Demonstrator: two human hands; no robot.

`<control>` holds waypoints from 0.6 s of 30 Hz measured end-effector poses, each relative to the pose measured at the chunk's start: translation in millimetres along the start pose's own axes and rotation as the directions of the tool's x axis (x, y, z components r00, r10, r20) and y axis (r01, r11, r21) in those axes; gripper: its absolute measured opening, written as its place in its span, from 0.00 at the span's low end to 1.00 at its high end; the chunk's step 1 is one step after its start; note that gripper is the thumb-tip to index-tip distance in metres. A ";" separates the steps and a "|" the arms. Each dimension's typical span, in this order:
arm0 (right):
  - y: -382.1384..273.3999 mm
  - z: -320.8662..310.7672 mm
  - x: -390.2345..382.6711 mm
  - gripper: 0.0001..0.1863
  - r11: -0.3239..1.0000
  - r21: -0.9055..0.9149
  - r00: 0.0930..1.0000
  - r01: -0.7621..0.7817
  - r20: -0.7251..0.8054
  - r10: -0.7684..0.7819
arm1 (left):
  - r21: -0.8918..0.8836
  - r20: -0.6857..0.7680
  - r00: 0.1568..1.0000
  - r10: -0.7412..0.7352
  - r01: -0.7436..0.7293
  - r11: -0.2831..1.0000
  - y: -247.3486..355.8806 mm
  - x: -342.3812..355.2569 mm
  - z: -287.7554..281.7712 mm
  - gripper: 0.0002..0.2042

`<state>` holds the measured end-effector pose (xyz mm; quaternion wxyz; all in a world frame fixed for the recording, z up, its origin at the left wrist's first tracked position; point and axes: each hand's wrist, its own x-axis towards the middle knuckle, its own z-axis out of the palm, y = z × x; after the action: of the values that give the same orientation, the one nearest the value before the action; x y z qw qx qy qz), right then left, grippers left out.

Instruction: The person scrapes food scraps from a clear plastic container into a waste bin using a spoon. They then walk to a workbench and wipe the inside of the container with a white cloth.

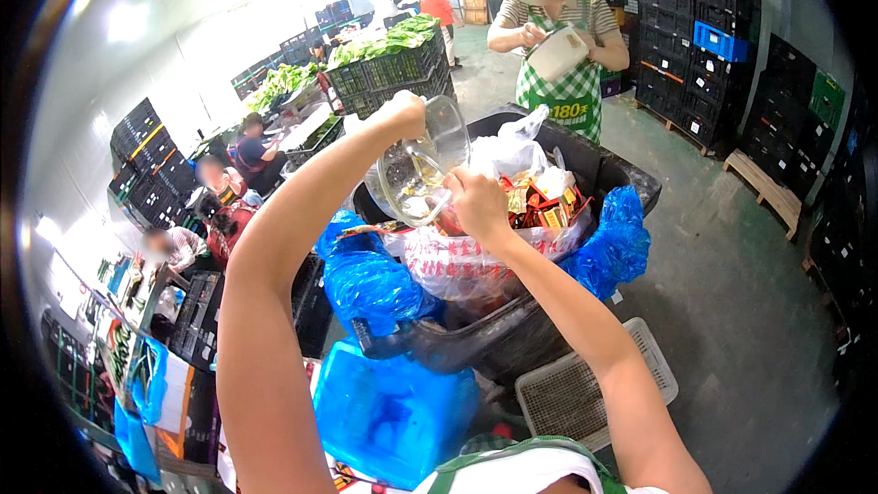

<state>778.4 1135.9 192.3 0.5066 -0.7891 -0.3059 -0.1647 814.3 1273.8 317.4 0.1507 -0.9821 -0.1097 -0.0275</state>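
My left hand (402,119) grips the upper side of a clear plastic container (448,128), which is tilted on its side over a large black bin (631,178). Bits of pale yellowish food cling to the inside of the container. My right hand (477,206) is closed at the container's lower opening, fingers curled; what it holds, if anything, I cannot make out. Below them, the bin holds white plastic bags (508,151), red and yellow wrappers (540,206) and a clear bag with red print (457,265). Blue plastic bags (375,284) hang over its near rim.
A blue plastic-lined crate (393,402) and a grey mesh basket (594,384) sit by my body. Across the bin, a person in a green checked apron (558,96) holds a white tub (558,55). Stacked crates (668,46) stand right; leafy greens (384,41) fill crates behind.
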 end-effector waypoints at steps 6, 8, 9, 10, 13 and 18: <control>21.1 0.9 -25.8 0.14 0.997 0.014 0.994 -0.077 0.074 0.076 | 0.009 0.043 0.997 -0.062 0.061 0.998 2.2 0.1 1.0 0.14; 1.9 -6.8 -30.3 0.14 0.985 0.141 0.991 -0.095 0.109 0.080 | -0.005 -0.074 0.997 -0.002 0.002 1.000 -6.0 -7.1 6.0 0.09; 0.6 -5.3 -27.3 0.14 0.979 0.184 0.989 -0.092 0.128 0.069 | 0.030 -0.049 0.999 0.006 -0.004 1.000 -4.9 -3.4 6.2 0.09; 0.1 -2.4 -24.4 0.14 0.970 0.227 0.988 -0.090 0.146 0.057 | 0.065 -0.023 1.000 0.013 -0.011 0.998 -4.2 2.7 6.9 0.09; 0.3 -2.4 -25.2 0.14 0.983 0.160 0.978 -0.092 0.198 0.059 | 0.056 -0.017 1.000 -0.024 0.025 0.998 3.1 -2.4 2.4 0.09; 6.6 -5.7 -34.6 0.13 0.995 -0.008 0.986 -0.102 0.130 0.103 | 0.076 0.010 0.998 -0.056 0.055 0.996 -2.2 -8.3 -3.4 0.17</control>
<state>756.7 1117.9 170.5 0.4928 -0.8131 -0.2974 -0.0866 805.6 1273.2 320.6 0.1863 -0.9724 -0.1389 -0.0218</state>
